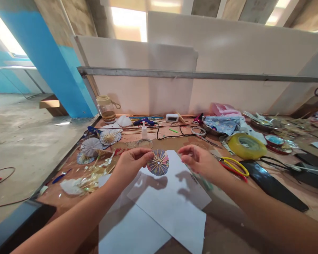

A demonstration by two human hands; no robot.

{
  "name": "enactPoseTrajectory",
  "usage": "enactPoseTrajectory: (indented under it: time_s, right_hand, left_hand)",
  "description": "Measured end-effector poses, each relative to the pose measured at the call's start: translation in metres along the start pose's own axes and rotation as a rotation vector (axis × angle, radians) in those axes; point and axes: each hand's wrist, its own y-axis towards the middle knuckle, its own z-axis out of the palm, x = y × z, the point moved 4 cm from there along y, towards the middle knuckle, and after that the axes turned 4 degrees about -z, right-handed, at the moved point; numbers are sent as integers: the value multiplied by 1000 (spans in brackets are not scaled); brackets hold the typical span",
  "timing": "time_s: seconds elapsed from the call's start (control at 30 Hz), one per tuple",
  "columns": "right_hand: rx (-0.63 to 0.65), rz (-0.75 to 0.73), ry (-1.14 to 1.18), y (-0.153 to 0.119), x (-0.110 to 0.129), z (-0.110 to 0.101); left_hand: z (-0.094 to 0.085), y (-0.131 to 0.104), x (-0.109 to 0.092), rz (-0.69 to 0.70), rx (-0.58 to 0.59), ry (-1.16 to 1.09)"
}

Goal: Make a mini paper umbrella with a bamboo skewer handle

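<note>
My left hand [134,161] pinches the left edge of a small round patterned disc [158,163] with thin ribs spreading from its centre. The disc is held up above overlapping white paper sheets [172,204]. To the right of the disc, my right hand [194,158] hovers apart from it, thumb and fingers curved with a gap between them and nothing seen in them. Shadows of both hands fall on the paper. Similar round pleated pieces [110,137] lie at the left of the table.
A small white bottle [144,131], a blue glue gun [145,122] and a jar [106,110] stand or lie toward the back. On the right are yellow tape [246,146], scissors [236,166], a black phone-like slab [274,185] and a cloth-covered bowl [222,124].
</note>
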Motion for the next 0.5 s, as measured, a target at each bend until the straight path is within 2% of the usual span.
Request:
enactPoseTrajectory:
  time_s: [0.1, 0.17, 0.3, 0.4, 0.5]
  right_hand:
    - [124, -33, 85, 10, 17, 32]
    - [143, -43, 97, 16, 19, 42]
    - [97, -6, 153, 23, 10, 43]
    - [187, 117, 268, 23, 0, 43]
    - [253, 136, 324, 24, -3, 42]
  left_hand:
    - [5, -3, -1, -2, 33, -17]
    - [6, -4, 0, -3, 55, -37]
    - [4, -2, 2, -10, 68, -42]
    - [5, 1, 5, -15, 62, 5]
    - [5, 5, 9, -36, 76, 61]
